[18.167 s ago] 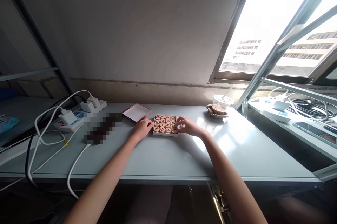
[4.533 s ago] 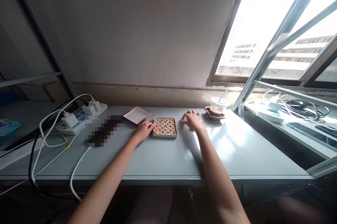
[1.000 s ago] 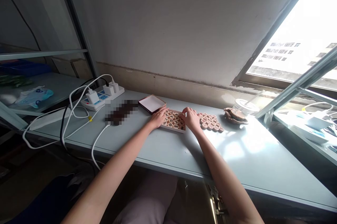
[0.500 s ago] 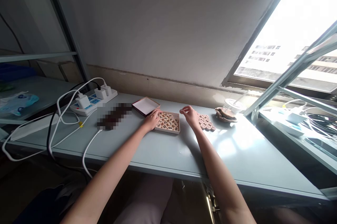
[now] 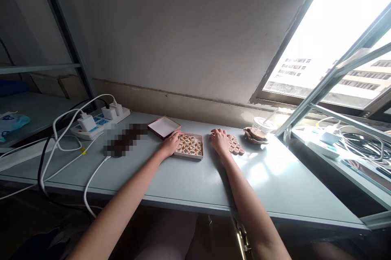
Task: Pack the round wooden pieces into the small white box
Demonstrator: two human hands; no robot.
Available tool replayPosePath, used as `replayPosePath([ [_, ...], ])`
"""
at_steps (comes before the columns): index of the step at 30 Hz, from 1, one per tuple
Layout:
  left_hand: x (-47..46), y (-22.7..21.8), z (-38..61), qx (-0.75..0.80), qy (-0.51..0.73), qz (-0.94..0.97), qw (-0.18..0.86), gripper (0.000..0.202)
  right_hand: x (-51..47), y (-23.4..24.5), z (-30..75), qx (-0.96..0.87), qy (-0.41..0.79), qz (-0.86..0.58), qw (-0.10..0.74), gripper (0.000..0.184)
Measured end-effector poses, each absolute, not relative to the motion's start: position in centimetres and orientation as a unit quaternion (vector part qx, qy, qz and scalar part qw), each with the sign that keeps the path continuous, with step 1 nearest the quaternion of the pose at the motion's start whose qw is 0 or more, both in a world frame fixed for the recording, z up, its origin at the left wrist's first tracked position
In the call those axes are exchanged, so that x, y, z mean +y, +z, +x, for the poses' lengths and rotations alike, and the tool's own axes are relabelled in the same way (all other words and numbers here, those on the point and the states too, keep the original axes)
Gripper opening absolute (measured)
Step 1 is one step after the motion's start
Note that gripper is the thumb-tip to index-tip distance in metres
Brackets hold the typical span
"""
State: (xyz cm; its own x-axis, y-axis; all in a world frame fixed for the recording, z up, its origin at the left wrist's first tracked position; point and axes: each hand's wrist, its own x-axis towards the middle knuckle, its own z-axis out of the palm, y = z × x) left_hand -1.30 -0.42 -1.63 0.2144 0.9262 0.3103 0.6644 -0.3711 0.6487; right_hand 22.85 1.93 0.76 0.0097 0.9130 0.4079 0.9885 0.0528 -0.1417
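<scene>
A shallow pale box (image 5: 200,157) on the grey desk holds several round wooden game pieces (image 5: 190,147) with dark characters. My left hand (image 5: 169,144) rests against the box's left edge, fingers curled on it. My right hand (image 5: 220,141) lies flat on the desk right of the box, fingers spread, touching a group of several loose pieces (image 5: 236,147) laid out beside it. The box's lid (image 5: 164,127), dark red outside and white inside, lies upturned behind my left hand.
A power strip (image 5: 97,121) with white chargers and cables sits at the left. A blurred dark object (image 5: 124,140) lies left of the lid. A plastic cup with a straw (image 5: 260,124) and a brown dish (image 5: 254,136) stand right of the pieces. An open window frame (image 5: 330,79) rises beyond.
My right hand came down from a raised pinch over the box's right side and now lies flat by the loose pieces. My left hand stayed at the box. The view swung rightward.
</scene>
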Motion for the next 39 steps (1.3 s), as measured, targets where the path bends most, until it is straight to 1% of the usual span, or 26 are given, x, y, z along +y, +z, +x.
replayPosePath([
  [2, -0.4, -1.6, -1.3, 0.520, 0.340, 0.759, 0.194, 0.042, 1.6, 1.3, 22.7, -0.701, -0.103, -0.673, 0.213, 0.028],
  [4, -0.5, -1.5, -1.3, 0.517, 0.341, 0.760, 0.197, 0.045, 1.0, 2.3, 22.3, -0.739, -0.097, -0.631, 0.216, 0.027],
  [7, -0.5, -1.5, -1.3, 0.520, 0.344, 0.756, 0.202, 0.048, -0.3, 3.5, 21.5, -0.825, -0.059, -0.538, 0.163, 0.023],
  [10, -0.4, -1.7, -1.3, 0.523, 0.344, 0.754, 0.201, 0.049, -1.0, 3.8, 20.9, -0.857, -0.037, -0.502, 0.111, 0.023],
  [12, -0.3, -1.8, -1.3, 0.525, 0.340, 0.754, 0.199, 0.048, -1.1, 3.6, 20.7, -0.856, -0.027, -0.503, 0.120, 0.021],
  [16, -0.3, -1.9, -1.4, 0.520, 0.339, 0.760, 0.194, 0.046, -0.6, 3.4, 20.8, -0.841, 0.026, -0.511, 0.178, 0.020],
  [19, -0.4, -1.8, -1.4, 0.514, 0.338, 0.765, 0.189, 0.045, 0.0, 3.4, 21.5, -0.794, 0.051, -0.557, 0.239, 0.022],
  [21, -0.4, -1.8, -1.5, 0.512, 0.337, 0.767, 0.188, 0.044, 0.5, 3.2, 22.5, -0.756, 0.052, -0.599, 0.258, 0.021],
  [23, -0.5, -1.7, -1.4, 0.511, 0.339, 0.767, 0.188, 0.043, 0.9, 2.9, 23.6, -0.740, 0.049, -0.629, 0.233, 0.020],
  [25, -0.5, -1.5, -1.4, 0.517, 0.341, 0.762, 0.188, 0.043, 1.2, 2.4, 24.5, -0.732, 0.017, -0.651, 0.200, 0.019],
  [29, -0.6, -1.4, -1.3, 0.528, 0.335, 0.758, 0.186, 0.043, 1.4, 1.8, 24.9, -0.719, -0.068, -0.665, 0.188, 0.018],
  [35, -0.5, -1.7, -1.5, 0.529, 0.327, 0.761, 0.184, 0.043, 1.5, 1.7, 24.7, -0.742, -0.053, -0.653, 0.141, 0.018],
  [37, -0.5, -1.7, -1.5, 0.525, 0.328, 0.764, 0.181, 0.042, 1.6, 1.6, 24.8, -0.745, -0.048, -0.650, 0.145, 0.022],
  [39, -0.6, -1.6, -1.5, 0.523, 0.328, 0.767, 0.178, 0.041, 1.7, 1.3, 24.9, -0.757, -0.057, -0.631, 0.159, 0.030],
])
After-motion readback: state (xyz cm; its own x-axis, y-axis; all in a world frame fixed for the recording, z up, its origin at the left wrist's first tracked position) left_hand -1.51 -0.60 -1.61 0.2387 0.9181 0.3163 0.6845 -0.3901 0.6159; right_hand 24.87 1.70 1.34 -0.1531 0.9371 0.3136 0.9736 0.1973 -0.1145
